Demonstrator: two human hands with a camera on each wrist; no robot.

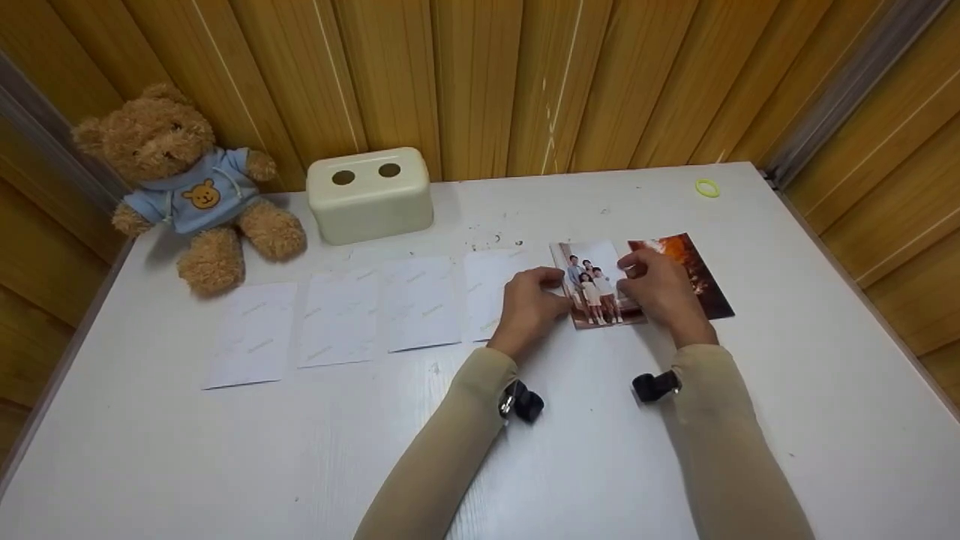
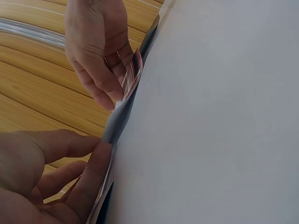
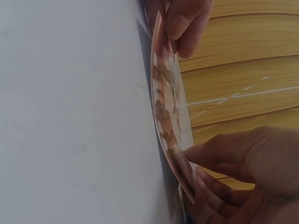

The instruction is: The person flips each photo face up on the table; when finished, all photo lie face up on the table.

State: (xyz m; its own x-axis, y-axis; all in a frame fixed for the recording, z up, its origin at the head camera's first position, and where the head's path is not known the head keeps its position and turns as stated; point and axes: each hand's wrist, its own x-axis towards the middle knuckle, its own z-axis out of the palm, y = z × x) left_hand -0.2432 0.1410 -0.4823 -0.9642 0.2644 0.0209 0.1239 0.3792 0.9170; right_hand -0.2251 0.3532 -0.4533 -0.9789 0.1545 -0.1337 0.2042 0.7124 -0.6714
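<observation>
A family photo print (image 1: 594, 289), showing several people, is held by its two side edges between the hands. My left hand (image 1: 529, 307) pinches its left edge with thumb and fingers. At the opposite edge my right hand (image 1: 665, 294) pinches it, the thumb on the picture side and fingers beneath. The right wrist view shows the print (image 3: 169, 107) bowed slightly and just above the table. Partly behind the right hand lies a second photo print (image 1: 703, 279), orange and dark brown. Beside the left hand rests a white print (image 1: 491, 289), back side up.
More white prints (image 1: 420, 304) lie in a row to the left on the white table (image 1: 300, 465). A teddy bear (image 1: 210, 187) and a cream box with two holes (image 1: 371, 206) stand at the back left. A yellow-green band (image 1: 707, 187) lies at the back right.
</observation>
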